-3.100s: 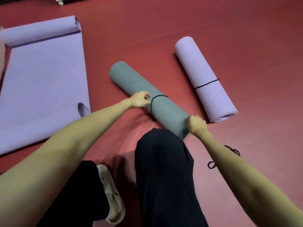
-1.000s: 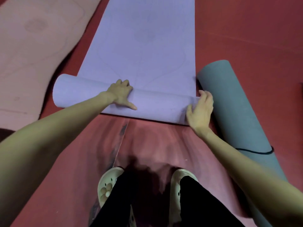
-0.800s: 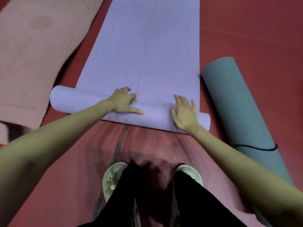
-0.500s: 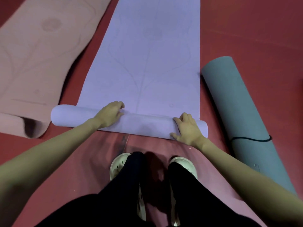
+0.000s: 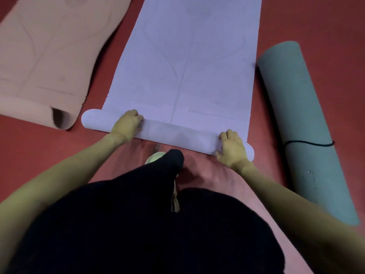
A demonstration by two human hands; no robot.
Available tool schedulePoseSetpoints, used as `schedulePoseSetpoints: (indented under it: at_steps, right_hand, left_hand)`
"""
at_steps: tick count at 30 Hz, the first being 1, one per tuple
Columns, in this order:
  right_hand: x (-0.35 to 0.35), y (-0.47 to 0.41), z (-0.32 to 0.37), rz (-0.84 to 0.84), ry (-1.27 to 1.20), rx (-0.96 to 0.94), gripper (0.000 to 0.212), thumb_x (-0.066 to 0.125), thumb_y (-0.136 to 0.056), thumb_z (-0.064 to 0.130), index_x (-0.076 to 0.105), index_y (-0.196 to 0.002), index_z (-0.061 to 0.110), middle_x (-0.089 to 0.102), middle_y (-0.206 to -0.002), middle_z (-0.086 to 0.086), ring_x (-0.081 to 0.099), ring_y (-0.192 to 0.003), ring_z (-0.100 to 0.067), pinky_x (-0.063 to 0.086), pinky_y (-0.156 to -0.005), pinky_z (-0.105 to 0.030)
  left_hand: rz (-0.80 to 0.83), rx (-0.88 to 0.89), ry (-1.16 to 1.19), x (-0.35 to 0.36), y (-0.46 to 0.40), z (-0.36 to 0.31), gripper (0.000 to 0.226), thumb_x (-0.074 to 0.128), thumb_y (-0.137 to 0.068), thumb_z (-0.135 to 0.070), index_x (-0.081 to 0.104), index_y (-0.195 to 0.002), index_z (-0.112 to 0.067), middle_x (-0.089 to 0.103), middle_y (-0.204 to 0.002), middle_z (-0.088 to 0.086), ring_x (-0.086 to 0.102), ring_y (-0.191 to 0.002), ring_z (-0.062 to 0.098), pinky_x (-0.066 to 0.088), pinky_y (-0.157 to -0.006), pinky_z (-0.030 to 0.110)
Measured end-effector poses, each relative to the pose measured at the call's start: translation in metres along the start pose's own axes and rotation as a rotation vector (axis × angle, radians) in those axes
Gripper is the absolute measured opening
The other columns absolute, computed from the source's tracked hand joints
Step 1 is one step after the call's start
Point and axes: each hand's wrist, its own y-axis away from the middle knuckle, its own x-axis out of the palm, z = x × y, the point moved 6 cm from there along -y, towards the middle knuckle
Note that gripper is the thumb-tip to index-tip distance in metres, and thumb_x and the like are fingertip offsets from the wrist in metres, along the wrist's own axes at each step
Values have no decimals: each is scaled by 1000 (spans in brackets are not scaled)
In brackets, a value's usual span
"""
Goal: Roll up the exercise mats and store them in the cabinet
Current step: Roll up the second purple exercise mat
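Both hands down on the rolled end of the long lilac foam exercise mat (image 5: 183, 62), near the person's knees. Left hand (image 5: 126, 124) sits on the roll's left part, fingers curled over the top of the tube. Right hand (image 5: 232, 148) is near the roll's right end, fingers bent over the top, thumb on the near side, so it grips too. Roughly 3 s ago those hands were on the grey-green rolled foam mat (image 5: 308, 123), pulling the thin black cord (image 5: 308, 143) round it. That one now lies tied on the red floor (image 5: 325, 26) just right of the lilac mat, so it looks finished apart from storing. In the last sec the right hand has come in from the roll's end face onto its top, and the roll looks a bit tighter and squarer across the mat. Most of the lilac length is flat, running far up the frame, so this roll has barely begun. On the left, the peach foam mat (image 5: 49, 56) lies spread out w/ only its near end curled. That makes one tied here, one started, one waiting, and no cabinet in view. Watch the roll's left end, which sticks out past the mat's edge; pushing on unevenly could cone it.
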Motion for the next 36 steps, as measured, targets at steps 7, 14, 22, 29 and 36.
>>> schedulePoseSetpoints:
  at_steps: [7, 14, 22, 29, 36]
  right_hand:
    - [10, -6, 21, 4, 79, -50, 58, 60, -70, 34, 48, -119, 5, 46, -110, -16, 42, -101, -34, 32, -81, -39]
    - [21, -9, 51, -81, -115, -211, 45, 49, -71, 29, 58, -106, 1, 53, -98, -16, 47, -90, -35, 42, -79, -46]
    - [31, -8, 75, -246, -165, -218, 43, 63, -78, 31, 62, -111, 4, 55, -102, -16, 49, -93, -36, 42, -80, -42]
    - [55, -4, 91, -98, -142, -290, 24, 73, -74, 9, 62, -94, 0, 56, -93, -19, 53, -86, -38, 47, -71, -42]
    - [75, -1, 102, 70, -25, -252, 14, 64, -83, 12, 61, -92, 3, 58, -102, -13, 52, -96, -34, 38, -70, -36]
  left_hand:
    - [-7, 62, 17, 3, 8, 3, 32, 72, -78, 2, 67, -110, -3, 58, -103, 15, 55, -96, 37, 49, -78, 44]
    - [96, 192, 51, 20, 8, 1, 45, 78, -70, 0, 65, -113, -1, 61, -101, 17, 57, -92, 37, 48, -79, 44]
    - [-36, 232, 137, 35, 26, 3, 45, 67, -74, -23, 66, -113, -1, 60, -109, 18, 55, -93, 37, 48, -81, 45]
    - [-59, 225, 163, 57, 35, 1, 26, 79, -68, -7, 69, -92, -2, 64, -93, 17, 57, -83, 37, 46, -71, 42]
    - [59, 165, 250, 78, 44, 9, 26, 86, -62, -14, 71, -81, -4, 66, -84, 11, 60, -81, 33, 47, -70, 39]
